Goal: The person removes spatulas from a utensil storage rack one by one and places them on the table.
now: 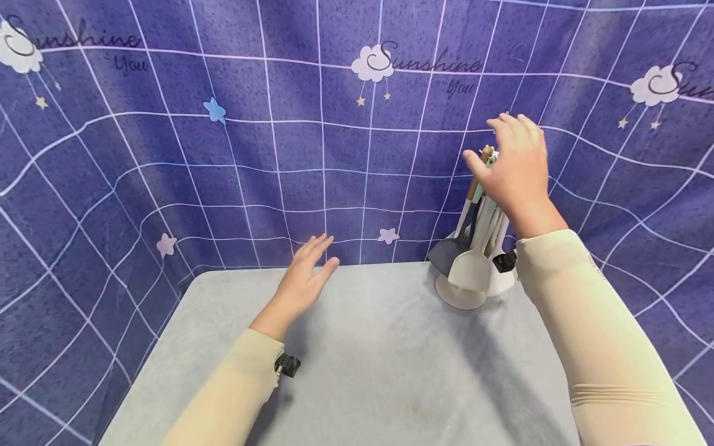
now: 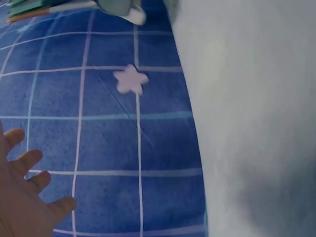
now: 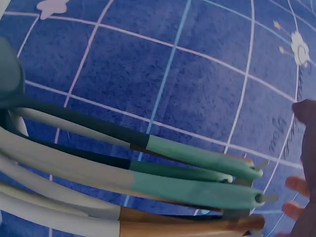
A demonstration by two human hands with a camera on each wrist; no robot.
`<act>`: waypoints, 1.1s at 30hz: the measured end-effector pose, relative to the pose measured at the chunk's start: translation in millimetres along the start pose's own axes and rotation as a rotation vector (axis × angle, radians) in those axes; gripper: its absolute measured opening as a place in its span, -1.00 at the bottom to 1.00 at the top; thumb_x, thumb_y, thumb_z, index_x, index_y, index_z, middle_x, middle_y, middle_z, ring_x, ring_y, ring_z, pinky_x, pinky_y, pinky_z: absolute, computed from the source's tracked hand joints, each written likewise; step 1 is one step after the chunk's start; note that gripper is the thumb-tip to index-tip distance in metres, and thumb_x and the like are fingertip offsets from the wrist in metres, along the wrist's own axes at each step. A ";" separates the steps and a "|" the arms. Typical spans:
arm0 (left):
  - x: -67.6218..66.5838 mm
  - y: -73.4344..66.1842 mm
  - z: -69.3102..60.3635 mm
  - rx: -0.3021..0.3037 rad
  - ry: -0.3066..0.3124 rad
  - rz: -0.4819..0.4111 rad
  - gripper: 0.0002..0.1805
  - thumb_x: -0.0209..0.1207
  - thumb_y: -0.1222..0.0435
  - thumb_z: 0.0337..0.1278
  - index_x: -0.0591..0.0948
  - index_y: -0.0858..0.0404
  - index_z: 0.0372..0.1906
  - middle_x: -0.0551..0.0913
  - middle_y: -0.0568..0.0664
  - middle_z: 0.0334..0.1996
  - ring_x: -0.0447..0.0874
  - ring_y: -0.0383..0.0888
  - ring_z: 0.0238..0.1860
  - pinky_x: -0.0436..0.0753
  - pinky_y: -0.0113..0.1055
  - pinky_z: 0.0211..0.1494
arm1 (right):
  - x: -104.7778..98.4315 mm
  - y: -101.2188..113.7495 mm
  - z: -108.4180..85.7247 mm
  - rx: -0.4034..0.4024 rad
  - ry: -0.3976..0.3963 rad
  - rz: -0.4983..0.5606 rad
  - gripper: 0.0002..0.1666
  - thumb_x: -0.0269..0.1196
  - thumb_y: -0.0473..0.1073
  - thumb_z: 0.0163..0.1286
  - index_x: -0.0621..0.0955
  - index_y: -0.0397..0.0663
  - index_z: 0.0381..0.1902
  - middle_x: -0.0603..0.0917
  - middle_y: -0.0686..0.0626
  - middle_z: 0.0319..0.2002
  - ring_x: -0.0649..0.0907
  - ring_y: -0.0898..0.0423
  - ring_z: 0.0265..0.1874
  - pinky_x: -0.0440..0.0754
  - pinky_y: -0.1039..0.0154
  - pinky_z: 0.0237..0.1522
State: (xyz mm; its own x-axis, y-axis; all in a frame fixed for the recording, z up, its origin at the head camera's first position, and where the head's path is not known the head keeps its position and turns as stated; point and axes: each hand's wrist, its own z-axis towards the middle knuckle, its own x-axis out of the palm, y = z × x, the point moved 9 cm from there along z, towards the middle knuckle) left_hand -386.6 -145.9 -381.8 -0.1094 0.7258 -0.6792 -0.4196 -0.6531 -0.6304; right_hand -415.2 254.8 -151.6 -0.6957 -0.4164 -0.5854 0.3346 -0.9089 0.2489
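Observation:
Several kitchen utensils hang on a stand with a round pale base [image 1: 460,293] at the table's back right; a cream turner [image 1: 470,271] and a dark one [image 1: 444,253] face the front. In the head view the right hand [image 1: 515,167] is at the top of the stand, fingers spread and relaxed, holding nothing. The right wrist view shows green handles [image 3: 197,191] and a brown handle [image 3: 187,229], with part of the right hand [image 3: 307,168] beyond their ends. Above the table's left half, the left hand [image 1: 301,282] is empty, fingers extended; its fingers also show in the left wrist view.
A grey-white table [image 1: 379,359] spans the lower area. Behind it and at both sides hangs a purple-blue curtain [image 1: 290,148] with grid lines, clouds and stars. Each wrist carries a small black device, such as the one on the left sleeve [image 1: 287,365].

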 end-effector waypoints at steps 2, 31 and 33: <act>6.6 -0.2 0.4 -0.028 -0.005 -0.081 -0.26 -0.03 -0.21 0.82 0.33 0.01 0.81 0.23 0.00 0.85 -0.02 0.17 0.91 0.03 0.41 0.89 | -1.4 -13.8 -1.3 0.095 -0.001 0.031 -0.08 0.43 0.29 0.49 0.56 -0.07 0.62 0.56 -0.20 0.65 0.37 -0.27 0.72 0.21 -0.27 0.82; 76.2 -22.2 21.2 -0.077 0.083 -0.196 -0.30 -0.08 -0.24 0.82 0.24 -0.23 0.84 0.20 -0.08 0.87 0.02 0.05 0.91 0.07 0.38 0.89 | 37.3 -91.3 -23.8 0.602 -0.012 0.649 0.27 0.73 0.14 0.20 0.32 0.23 0.74 0.63 0.34 0.15 0.57 0.38 0.14 0.49 0.42 0.48; 78.8 -22.5 21.2 -0.069 0.089 -0.197 -0.28 -0.09 -0.27 0.81 0.23 -0.24 0.84 0.19 -0.09 0.87 0.01 0.04 0.91 0.07 0.38 0.89 | 38.7 -92.0 -23.6 0.605 -0.017 0.676 0.24 0.74 0.10 0.20 0.34 0.21 0.73 0.65 0.32 0.15 0.58 0.38 0.15 0.50 0.42 0.48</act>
State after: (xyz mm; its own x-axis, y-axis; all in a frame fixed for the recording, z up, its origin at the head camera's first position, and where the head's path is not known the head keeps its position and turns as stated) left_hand -404.8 -69.4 -413.1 0.0496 0.8211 -0.5686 -0.3625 -0.5157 -0.7763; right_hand -457.9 322.8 -215.4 -0.4830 -0.8615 -0.1566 0.2871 -0.3248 0.9011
